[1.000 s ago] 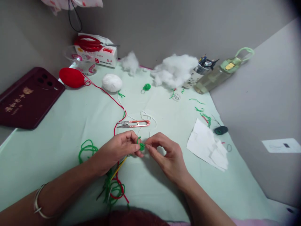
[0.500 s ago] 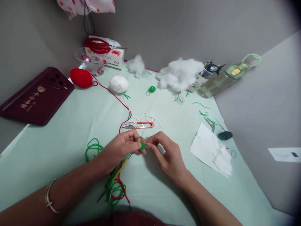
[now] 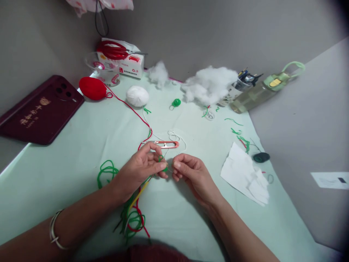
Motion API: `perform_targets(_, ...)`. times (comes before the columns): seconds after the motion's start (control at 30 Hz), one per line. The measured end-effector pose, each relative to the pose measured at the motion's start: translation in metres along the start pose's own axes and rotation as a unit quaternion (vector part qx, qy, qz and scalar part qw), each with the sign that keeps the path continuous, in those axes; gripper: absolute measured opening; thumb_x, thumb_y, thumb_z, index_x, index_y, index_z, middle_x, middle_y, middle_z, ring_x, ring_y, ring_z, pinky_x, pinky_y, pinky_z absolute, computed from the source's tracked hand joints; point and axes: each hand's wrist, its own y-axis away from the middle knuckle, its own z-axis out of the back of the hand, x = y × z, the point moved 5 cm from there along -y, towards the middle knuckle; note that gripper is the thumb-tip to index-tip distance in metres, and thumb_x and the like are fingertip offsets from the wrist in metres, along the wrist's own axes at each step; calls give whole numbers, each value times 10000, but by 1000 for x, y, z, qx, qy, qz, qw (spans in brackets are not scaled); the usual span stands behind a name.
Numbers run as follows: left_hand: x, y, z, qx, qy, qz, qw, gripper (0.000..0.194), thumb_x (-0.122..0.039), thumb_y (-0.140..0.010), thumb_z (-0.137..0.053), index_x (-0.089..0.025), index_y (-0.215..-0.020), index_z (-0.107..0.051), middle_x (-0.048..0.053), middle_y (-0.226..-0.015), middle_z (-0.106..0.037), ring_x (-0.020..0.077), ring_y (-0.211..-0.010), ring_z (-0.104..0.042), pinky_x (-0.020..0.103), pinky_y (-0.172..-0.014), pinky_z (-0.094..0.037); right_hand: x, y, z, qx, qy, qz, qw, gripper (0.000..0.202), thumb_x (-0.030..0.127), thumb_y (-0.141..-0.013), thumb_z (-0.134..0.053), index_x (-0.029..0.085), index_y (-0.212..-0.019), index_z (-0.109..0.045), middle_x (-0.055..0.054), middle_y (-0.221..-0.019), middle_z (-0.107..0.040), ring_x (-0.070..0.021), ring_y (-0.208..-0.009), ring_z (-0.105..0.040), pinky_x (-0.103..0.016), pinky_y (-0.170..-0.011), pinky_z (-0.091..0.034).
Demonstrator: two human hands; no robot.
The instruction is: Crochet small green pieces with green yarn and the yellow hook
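Note:
My left hand is closed, pinching a small green crocheted piece between thumb and fingers, which hide much of it. My right hand sits just to its right, thumb and forefinger pressed together on a thin pale thread that spans the small gap between the hands. Below my left hand hangs a yellow stick-like handle, with green yarn and red yarn tangled around it. Orange thread snips lie just beyond my fingers, their blades partly covered by my left hand.
A red yarn ball, white yarn ball, green crocheted ball and stuffing lie farther back. At left is a maroon phone-like case. A bottle, tissue and dark thread spool are at right.
My right hand's fingers have curled in, and the hand has turned slightly. My left hand has shifted a little upward, covering more of the snips' blades. It keeps hold of the green piece.

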Motion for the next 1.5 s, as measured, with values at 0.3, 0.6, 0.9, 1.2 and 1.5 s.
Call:
perform_targets(0.3,-6,3,-4,17,-110,-2,994,100,-242,-884,-654,-184,-852,-729,22,-879,-751,186,-848,-712,330,-868,-525,-3,1,3,-9,-32,-19,999,278,405,-811,-827,165,-767,-695,15,-667,-598,-87,-582,-466,-241,-580,-436)
perform_targets(0.6,-11,6,-3,-4,-191,-22,981,300,-440,-930,-647,-183,-881,-792,59,-1003,-769,272,-1064,-660,382,-984,-471,21,27,-12,-76,406,349,841,135,190,-984,-606,214,-878,-687,-32,-785,-689,-139,-698,-616,-268,-645,-518)
perform_targets(0.9,7,0,2,-10,8,66,998,190,-365,-805,-860,-189,-849,-805,20,-933,-787,178,-924,-669,307,-933,-486,20,36,-28,-93,578,499,639,147,84,-971,-606,186,-1048,-680,-52,-812,-730,-149,-695,-651,-250,-610,-529)
perform_targets(1.2,2,2,1,-24,-25,37,999,185,-284,-835,-798,-178,-783,-656,-12,-871,-729,125,-813,-628,259,-803,-467,18,33,-24,-82,518,466,712,113,108,-990,-597,191,-997,-673,-53,-832,-732,-135,-710,-681,-236,-645,-572)
perform_targets(1.5,-10,4,-1,-56,-143,-15,988,165,-273,-794,-746,-192,-842,-610,-34,-773,-644,127,-738,-596,260,-712,-462,15,36,-30,-103,612,533,576,163,39,-928,-636,171,-1022,-641,-45,-807,-729,-149,-671,-612,-273,-606,-499)
